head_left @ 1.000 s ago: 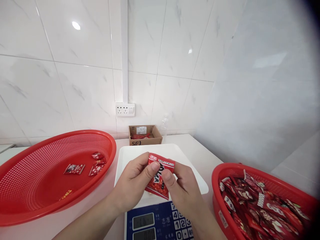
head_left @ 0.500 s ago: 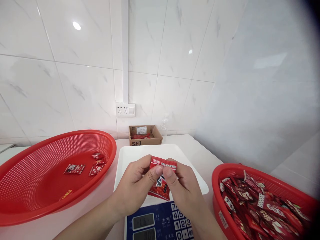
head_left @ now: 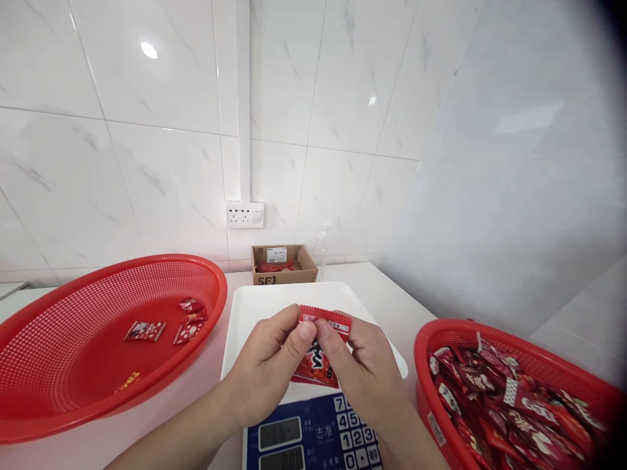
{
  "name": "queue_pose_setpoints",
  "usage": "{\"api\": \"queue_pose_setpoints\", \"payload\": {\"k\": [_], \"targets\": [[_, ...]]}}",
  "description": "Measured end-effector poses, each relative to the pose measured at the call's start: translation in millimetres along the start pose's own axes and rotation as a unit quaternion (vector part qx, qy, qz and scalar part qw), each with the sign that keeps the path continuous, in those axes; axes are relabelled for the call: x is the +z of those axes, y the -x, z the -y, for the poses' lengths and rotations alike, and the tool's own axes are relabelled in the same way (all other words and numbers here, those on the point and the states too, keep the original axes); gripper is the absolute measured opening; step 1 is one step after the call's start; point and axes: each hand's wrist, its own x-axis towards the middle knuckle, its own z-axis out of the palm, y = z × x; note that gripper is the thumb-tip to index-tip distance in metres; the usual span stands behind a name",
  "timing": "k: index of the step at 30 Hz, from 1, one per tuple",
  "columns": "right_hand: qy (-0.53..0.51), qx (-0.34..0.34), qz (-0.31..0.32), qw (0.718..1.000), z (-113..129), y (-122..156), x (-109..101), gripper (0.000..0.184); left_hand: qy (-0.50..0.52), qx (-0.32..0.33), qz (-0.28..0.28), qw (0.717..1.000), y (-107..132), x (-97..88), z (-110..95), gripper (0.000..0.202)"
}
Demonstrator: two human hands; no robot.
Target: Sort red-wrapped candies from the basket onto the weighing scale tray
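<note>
My left hand [head_left: 264, 365] and my right hand [head_left: 365, 372] both pinch the top edge of one small red snack packet [head_left: 316, 359], thumbs pressed close together near its sealed rim. The packet hangs over the white tray [head_left: 255, 307] of a digital scale [head_left: 313, 437] with a blue keypad panel. A large red mesh basket [head_left: 59, 391] at the left holds a few red packets [head_left: 145, 330]. A second red basket [head_left: 431, 391] at the right is piled with several red packets [head_left: 494, 398].
A small open cardboard box [head_left: 283, 264] with something red inside stands against the tiled wall behind the scale. A wall socket [head_left: 245, 214] sits above it. A clear plastic bottle [head_left: 321, 245] is beside the box. The counter top is white.
The two thumbs have closed in on the packet's top edge, and the packet has sunk slightly and tilted a little toward the right.
</note>
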Motion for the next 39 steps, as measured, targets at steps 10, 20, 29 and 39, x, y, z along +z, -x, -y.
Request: {"api": "queue_pose_setpoints", "payload": {"k": [10,20,29,39], "targets": [[0.03,-0.004,-0.004,1.0,-0.4,-0.2,2.4,0.039,0.007,-0.003,0.01,1.0,0.7,-0.3,-2.7,0.038],[-0.103,0.039,0.035,0.993,-3.4,2.1,1.1,0.033,0.012,0.002,-0.058,0.998,-0.2,-0.9,-4.2,0.037],[-0.055,0.04,-0.015,0.998,0.0,2.2,-0.2,0.029,0.067,0.004,-0.017,0.998,-1.2,-1.8,-4.5,0.031],[-0.05,0.025,0.004,0.998,1.1,3.3,-2.7,0.031,0.084,0.013,-0.017,0.996,1.1,-0.7,-5.5,0.024]]}}
